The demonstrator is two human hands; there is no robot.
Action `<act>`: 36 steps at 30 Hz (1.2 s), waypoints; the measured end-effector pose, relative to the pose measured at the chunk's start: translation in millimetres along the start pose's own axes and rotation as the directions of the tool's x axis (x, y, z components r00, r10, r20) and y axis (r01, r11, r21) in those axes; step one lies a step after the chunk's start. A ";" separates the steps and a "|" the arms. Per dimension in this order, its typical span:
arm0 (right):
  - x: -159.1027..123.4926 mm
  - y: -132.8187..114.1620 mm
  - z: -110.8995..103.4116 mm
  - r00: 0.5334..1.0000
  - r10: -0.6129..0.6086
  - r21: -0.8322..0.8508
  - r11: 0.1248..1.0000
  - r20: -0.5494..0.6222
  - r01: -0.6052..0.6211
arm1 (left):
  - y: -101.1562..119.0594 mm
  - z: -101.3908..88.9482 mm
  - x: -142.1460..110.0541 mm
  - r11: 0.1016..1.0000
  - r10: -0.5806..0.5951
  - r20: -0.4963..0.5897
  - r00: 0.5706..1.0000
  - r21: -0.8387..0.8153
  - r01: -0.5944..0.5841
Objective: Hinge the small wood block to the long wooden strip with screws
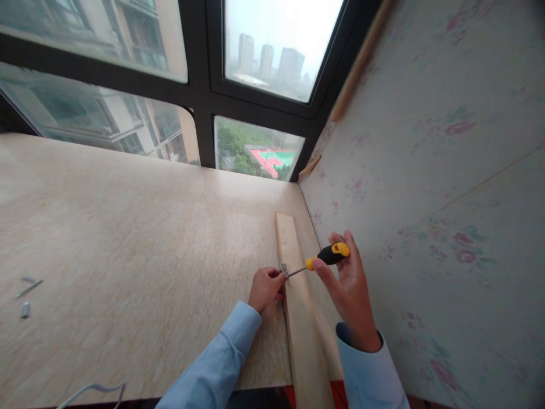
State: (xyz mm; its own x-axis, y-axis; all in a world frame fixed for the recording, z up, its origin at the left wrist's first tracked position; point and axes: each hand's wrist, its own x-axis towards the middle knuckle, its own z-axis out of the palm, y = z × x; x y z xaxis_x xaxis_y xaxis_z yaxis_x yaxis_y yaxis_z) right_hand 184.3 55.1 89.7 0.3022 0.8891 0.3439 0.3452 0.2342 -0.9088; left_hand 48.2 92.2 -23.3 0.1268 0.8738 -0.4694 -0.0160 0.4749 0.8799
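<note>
My right hand grips a screwdriver with a black and yellow handle, thumb near the collar and fingers behind. Its thin shaft points left and down, and the tip meets a small metal bracket at the left edge of a wooden plank. Closed in a pinch, my left hand holds the bracket against that edge. The fingertips partly cover the bracket, and no screw can be made out at the tip. The plank lies lengthwise on the marble-patterned ledge, its near end running out of the picture.
On the marble-patterned ledge at the left lie small metal pieces and a short metal part. A pale cable curls at the near edge. A flowered wall rises close on the right, and dark-framed windows stand behind.
</note>
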 end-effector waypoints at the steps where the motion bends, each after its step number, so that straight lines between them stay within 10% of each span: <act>1: 0.5 0.9 -0.5 0.999 0.010 -0.048 0.999 -0.030 -0.012 | 0.6 0.5 -0.4 1.000 0.001 -0.008 1.000 0.002 -0.001; 9: -3.7 -5.0 -1.2 0.991 0.118 0.178 0.978 -0.063 -0.106 | 2.2 3.9 -1.6 0.999 0.050 -0.038 0.998 -0.003 -0.050; 20: -10.9 -19.5 -8.3 0.975 0.014 0.311 0.949 -0.221 0.057 | -4.4 5.8 -0.6 0.991 0.121 -0.077 0.990 0.059 -0.117; 26: -7.0 -19.2 -20.5 0.930 0.231 0.551 0.834 -0.287 -0.037 | -11.5 9.6 -0.9 0.985 0.158 -0.135 0.978 0.089 -0.146; 36: 9.5 25.4 -33.4 0.809 0.575 0.747 0.485 0.119 -0.455 | -5.7 0.5 9.9 0.975 0.099 -0.097 0.990 0.207 -0.077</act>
State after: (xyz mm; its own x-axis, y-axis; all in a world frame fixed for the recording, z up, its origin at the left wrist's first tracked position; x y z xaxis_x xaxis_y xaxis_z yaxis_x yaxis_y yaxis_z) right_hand 225.6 56.4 77.8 0.3369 0.9013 -0.2724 -0.6334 0.0029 -0.7738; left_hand 50.1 98.0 -32.9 0.0276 0.9224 -0.3852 0.1797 0.3745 0.9097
